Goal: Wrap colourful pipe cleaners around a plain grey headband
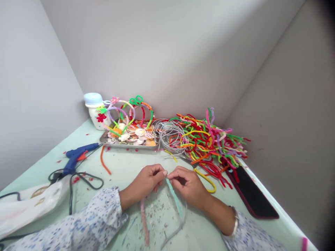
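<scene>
My left hand (151, 179) and my right hand (190, 184) meet above the table, fingertips pinched close together. A mint-green pipe cleaner (174, 197) slants down from between the fingertips, its upper end at my right thumb and index finger. Below my left hand, which is closed, a pink pipe cleaner (144, 223) hangs down; its upper end is hidden by the fingers. A grey wire (180, 227) curves out from under my right hand toward the front edge. What exactly the fingertips pinch is too small to make out fully.
A metal tray (131, 146) holds shells and pipe-cleaner headbands (134, 113). Beside it lie a coil of wire (172, 137) and a heap of coloured pipe cleaners (217, 139). At left are a blue glue gun (78, 155), its black cord, and a white bottle (95, 111).
</scene>
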Available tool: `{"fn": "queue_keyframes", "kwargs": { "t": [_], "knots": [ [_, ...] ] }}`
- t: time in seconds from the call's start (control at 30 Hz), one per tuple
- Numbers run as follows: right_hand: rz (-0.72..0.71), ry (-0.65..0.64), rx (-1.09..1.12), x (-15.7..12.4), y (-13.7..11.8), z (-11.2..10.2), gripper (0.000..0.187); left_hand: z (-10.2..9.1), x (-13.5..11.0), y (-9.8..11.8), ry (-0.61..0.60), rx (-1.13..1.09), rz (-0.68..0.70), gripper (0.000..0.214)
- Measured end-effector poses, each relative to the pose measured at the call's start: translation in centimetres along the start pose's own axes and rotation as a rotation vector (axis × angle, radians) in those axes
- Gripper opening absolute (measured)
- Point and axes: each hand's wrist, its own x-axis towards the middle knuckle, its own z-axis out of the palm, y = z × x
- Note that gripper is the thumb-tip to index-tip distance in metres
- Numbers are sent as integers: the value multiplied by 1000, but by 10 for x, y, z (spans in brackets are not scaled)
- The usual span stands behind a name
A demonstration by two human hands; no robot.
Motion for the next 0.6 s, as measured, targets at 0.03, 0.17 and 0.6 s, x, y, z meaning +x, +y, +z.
{"fn": "queue_keyframes", "kwargs": {
  "t": [0.03, 0.17, 0.6],
  "knots": [
    [-2, 2, 0, -1, 0, 0, 18, 0, 0, -1, -8, 6, 4, 30],
    [-7, 27, 12, -5, -4, 2, 18, 1, -2, -1, -30, 64, 29, 29],
    [52, 81, 159, -36, -24, 7, 14, 13, -32, 11, -79, 61, 76, 28]
  ]
}}
